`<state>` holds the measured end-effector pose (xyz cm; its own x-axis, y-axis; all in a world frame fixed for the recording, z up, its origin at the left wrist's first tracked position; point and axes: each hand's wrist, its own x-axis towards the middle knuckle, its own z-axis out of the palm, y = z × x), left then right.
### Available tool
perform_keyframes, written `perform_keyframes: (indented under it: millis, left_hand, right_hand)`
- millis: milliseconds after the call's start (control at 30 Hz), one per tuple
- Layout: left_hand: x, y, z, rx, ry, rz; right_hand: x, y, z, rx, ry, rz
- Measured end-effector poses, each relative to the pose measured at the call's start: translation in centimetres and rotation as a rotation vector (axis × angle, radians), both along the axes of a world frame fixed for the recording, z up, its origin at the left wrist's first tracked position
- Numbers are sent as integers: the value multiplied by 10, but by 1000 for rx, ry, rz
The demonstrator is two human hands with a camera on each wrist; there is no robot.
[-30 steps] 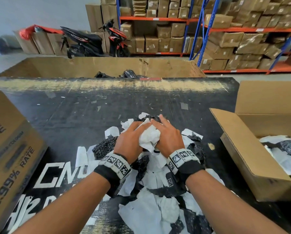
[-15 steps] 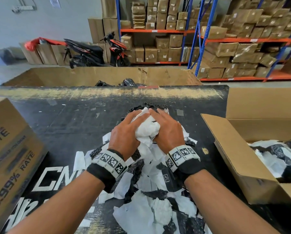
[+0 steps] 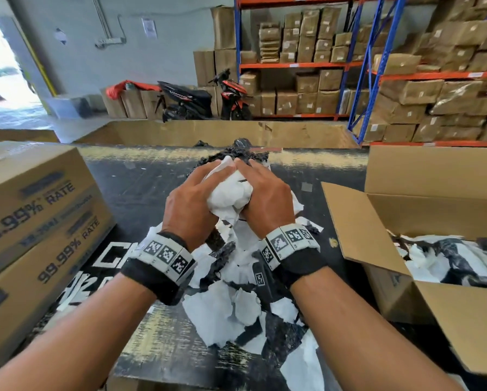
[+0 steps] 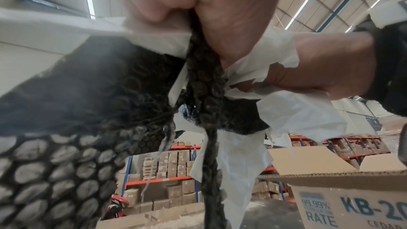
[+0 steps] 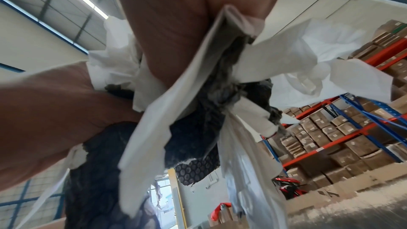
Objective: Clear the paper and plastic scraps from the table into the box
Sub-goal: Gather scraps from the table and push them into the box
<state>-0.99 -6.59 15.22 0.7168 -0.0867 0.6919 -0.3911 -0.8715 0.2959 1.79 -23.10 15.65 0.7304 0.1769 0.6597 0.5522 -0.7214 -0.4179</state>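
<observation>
Both hands squeeze one bundle of scraps [image 3: 228,190] between them, lifted above the black table [image 3: 140,187]. My left hand [image 3: 190,203] grips its left side and my right hand [image 3: 266,200] its right side. The bundle is crumpled white paper with black bubble wrap [image 4: 77,145] hanging below it, plain in both wrist views, where white paper [image 5: 158,128] trails down. More white and black scraps [image 3: 231,309] lie on the table under my wrists. The open cardboard box [image 3: 361,238] stands to the right, with scraps inside [image 3: 448,258].
Stacked closed cartons [image 3: 33,221] printed "99.99% RATE" stand at the table's left. A large low cardboard bin [image 3: 214,132] lies beyond the far edge. Shelving with boxes [image 3: 406,80] and two scooters [image 3: 208,100] fill the background.
Both hands have risen with the bundle clamped between them, lifting it off the pile on the table. The camera has tilted up, showing more of the room.
</observation>
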Motion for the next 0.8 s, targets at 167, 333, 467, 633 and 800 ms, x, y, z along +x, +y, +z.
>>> perform_keyframes:
  millis: [167,333,467,633,800]
  left_hand:
    - [-48,-33,23,-38,-33,-3]
    - [-78,-79,41,-71,-43,-82]
    - [-83,-120,47,-87,-23,-176]
    - [-78,-187,52,-150,-24,-338]
    - [-70,-266,57,-179,-5,-509]
  right_hand:
    - [-46,-29,19,69,-66,25]
    - [-78,-74,32,96,-104,2]
    - [-94,-118,37,89,-131,-93]
    - [-109,-186,47,21,-149,-270]
    - [-127,-263,59,-38,-195,-386]
